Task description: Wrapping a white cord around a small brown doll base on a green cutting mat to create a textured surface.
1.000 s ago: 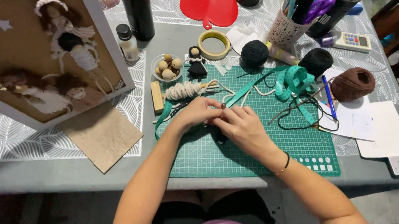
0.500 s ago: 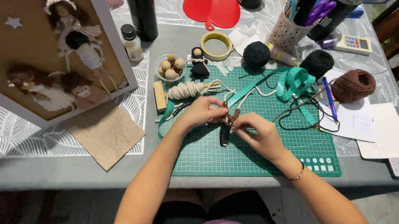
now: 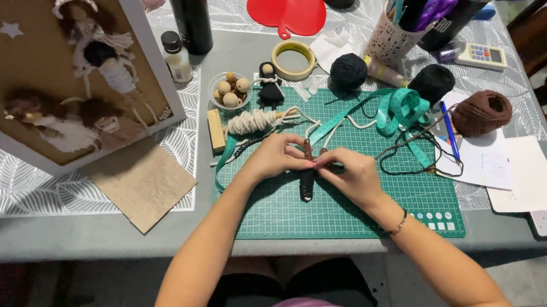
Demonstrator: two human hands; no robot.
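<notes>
Over a green cutting mat point(image 3: 365, 208), my left hand point(image 3: 275, 157) and my right hand point(image 3: 355, 172) pinch the top of a small dark cord doll point(image 3: 306, 179) that hangs down between them. The doll has a brown bead head near my fingertips. A thin dark cord runs from my right hand toward the black yarn ball point(image 3: 431, 82). A coil of cream rope point(image 3: 252, 122) and a teal measuring tape point(image 3: 394, 106) lie on the mat just beyond my hands.
A bowl of wooden beads point(image 3: 230, 90), a finished little black doll point(image 3: 270, 89), a tape roll point(image 3: 294, 59), brown yarn point(image 3: 483, 112), a cup of scissors and pens point(image 3: 404, 23), papers point(image 3: 511, 168), and a board with hanging dolls point(image 3: 51, 70) crowd the table.
My hands have come together and lifted the dark cord piece off the mat. The right hand moved up and left toward the left hand.
</notes>
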